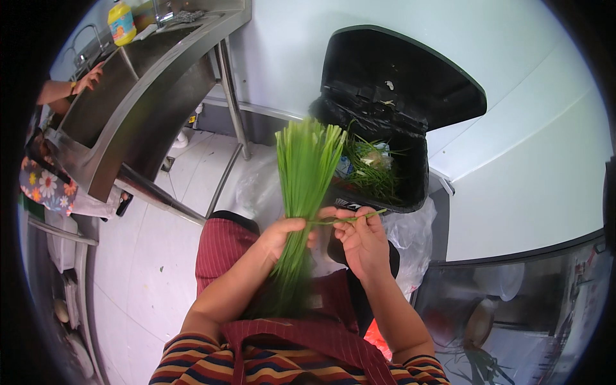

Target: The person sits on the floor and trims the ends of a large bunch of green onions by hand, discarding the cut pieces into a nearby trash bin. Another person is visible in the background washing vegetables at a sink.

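My left hand [285, 237] is closed around the middle of a bunch of long green chive-like leaves [308, 178], with the pale cut ends fanned out at the top. To its right, my right hand [362, 238] pinches a thin green strand [344, 220] that runs sideways from the bunch. Beyond the hands stands a black trash bin [415, 168] with its lid [404, 72] raised. Green leaf scraps [375, 180] and some packaging lie inside it. The lower leaf tips hang blurred over a striped dark red apron [298, 332].
A stainless steel sink counter [144, 106] with a yellow bottle [121, 24] is at upper left; a person's hand [90, 77] reaches over its basin. Clear plastic bags [411, 236] lie by the bin. A glossy dark-framed surface [510, 298] is at lower right.
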A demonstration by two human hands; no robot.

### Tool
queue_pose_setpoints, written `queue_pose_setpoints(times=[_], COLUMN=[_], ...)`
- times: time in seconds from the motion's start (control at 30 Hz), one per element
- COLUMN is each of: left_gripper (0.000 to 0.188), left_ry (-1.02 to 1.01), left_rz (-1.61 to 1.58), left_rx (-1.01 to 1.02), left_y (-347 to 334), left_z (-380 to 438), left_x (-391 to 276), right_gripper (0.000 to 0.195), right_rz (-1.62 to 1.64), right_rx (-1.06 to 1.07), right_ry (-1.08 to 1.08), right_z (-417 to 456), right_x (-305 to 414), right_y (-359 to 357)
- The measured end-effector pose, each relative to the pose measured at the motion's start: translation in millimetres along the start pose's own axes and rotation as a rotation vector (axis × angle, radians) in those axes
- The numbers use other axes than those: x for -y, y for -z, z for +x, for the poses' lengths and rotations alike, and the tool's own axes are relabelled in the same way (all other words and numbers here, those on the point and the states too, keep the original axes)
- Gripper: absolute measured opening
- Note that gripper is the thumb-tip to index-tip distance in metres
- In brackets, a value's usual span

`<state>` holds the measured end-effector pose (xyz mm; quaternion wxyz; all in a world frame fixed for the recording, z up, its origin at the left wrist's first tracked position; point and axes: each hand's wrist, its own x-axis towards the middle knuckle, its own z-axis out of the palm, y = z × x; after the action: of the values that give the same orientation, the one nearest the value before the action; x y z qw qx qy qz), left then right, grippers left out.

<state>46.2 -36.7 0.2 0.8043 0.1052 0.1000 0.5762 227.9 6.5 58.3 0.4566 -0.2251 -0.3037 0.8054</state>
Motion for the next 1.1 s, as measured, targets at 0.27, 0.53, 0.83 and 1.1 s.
queue_pose_setpoints(times=[0.27,0.53,0.83,1.1], left_gripper=[0.034,0.030,0.046,0.041], left_ry=[-0.049,-0.158,-0.041,0.236], left_rz=[-0.053,-0.044,0.276,0.643], left_rx=[-0.048,-0.084,-0.139,-0.008], left_y=[11,7,-23,-75], left_z=[-5,-20,-26,-9], left_x=[-17,-36,-36,4], right_gripper=[0.008,0.013,0.085,0.100], right_rz=[-0.073,-0.174,-0.755,-0.099], right_rx=[-0.030,-0.387,-0.357,0.403], right_ry=[0.125,0.733,0.043,-0.158], right_z=[-22,40,72,54], right_x=[26,130,82,41], right_y=[10,8,45,1])
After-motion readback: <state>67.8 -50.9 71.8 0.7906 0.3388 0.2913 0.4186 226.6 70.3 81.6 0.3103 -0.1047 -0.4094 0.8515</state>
